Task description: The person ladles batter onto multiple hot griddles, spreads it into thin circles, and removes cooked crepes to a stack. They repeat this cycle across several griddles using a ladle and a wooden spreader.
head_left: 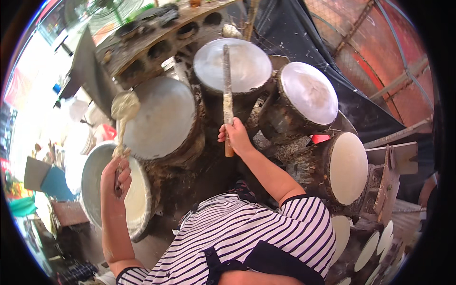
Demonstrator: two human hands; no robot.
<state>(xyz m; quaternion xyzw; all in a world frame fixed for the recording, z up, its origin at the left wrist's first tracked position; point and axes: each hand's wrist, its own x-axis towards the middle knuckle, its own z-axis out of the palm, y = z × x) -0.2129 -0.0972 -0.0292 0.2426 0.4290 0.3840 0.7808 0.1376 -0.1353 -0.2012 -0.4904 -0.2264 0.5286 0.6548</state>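
Observation:
My left hand (116,175) is closed around the handle of a ladle (125,106) coated in pale, thick batter. The ladle's bowl is raised by the left edge of a wide grey griddle plate (159,118). Below that hand stands a large round basin (88,194), with creamy batter inside. My right hand (237,137) grips the lower part of a long, flat wooden stick (227,80), which points away from me. Its far end overlaps the round middle griddle (254,64) in view; whether it touches the plate I cannot tell.
Another griddle (311,92) sits on a drum stove at the right, and nearer one (349,168) carries a pale, even layer. Several pale discs (366,251) rest at the lower right. A block ledge with holes (161,50) runs behind; a black sheet (289,35) hangs at the back.

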